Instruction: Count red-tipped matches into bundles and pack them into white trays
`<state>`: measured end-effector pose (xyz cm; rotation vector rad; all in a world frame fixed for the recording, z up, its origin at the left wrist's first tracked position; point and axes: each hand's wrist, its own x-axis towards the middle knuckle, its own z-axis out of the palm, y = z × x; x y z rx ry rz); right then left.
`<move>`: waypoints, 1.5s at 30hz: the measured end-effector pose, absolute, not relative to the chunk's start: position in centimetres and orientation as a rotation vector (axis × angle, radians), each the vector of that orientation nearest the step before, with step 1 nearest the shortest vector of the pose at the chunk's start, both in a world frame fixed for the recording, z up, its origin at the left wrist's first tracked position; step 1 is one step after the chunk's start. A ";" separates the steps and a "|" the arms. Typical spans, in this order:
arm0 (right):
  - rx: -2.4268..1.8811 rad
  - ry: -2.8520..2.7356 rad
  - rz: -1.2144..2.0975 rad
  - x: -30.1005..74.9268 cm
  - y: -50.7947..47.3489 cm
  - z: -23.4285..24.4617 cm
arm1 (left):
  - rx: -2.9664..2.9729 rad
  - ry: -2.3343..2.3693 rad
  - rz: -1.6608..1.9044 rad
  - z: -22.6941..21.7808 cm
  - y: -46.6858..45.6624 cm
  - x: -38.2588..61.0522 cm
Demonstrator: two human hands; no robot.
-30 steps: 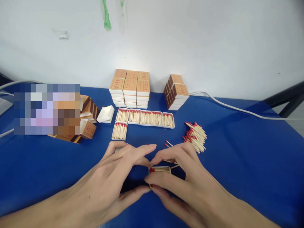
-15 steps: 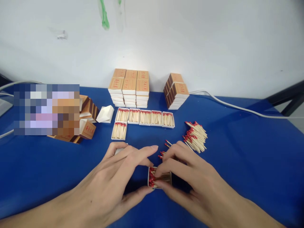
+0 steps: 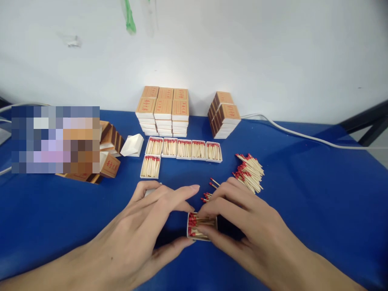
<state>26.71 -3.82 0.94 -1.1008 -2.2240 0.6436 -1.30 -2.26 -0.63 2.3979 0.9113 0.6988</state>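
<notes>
Head view: the left hand point(image 3: 142, 230) clamps the left end of a small tray point(image 3: 188, 227) between forefinger and thumb. The right hand point(image 3: 251, 230) lies fingertips-down over the matches point(image 3: 198, 221) in it, covering the tray's right end; whether it pinches them is hidden. Just beyond lie stray matches point(image 3: 209, 196), then a loose pile point(image 3: 250, 171). A white object point(image 3: 150, 190) peeks from under the left fingers. Farther off stand filled trays point(image 3: 183, 148) and stacked boxes point(image 3: 163, 111) on the blue table point(image 3: 303, 202).

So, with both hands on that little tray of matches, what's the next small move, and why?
Probably level the matches with the right hand while the left hand steadies the tray: the sticks lie crooked in it, and a few loose matches lie just behind.
</notes>
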 end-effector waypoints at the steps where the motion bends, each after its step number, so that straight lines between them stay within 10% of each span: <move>1: -1.104 -2.226 0.621 26.7 -3.8 0.8 | 2.396 0.912 0.701 -0.6 -2.3 -1.3; 45: -1.063 -2.222 0.477 26.5 -4.0 0.6 | 2.477 0.899 0.761 -0.8 -2.2 -1.3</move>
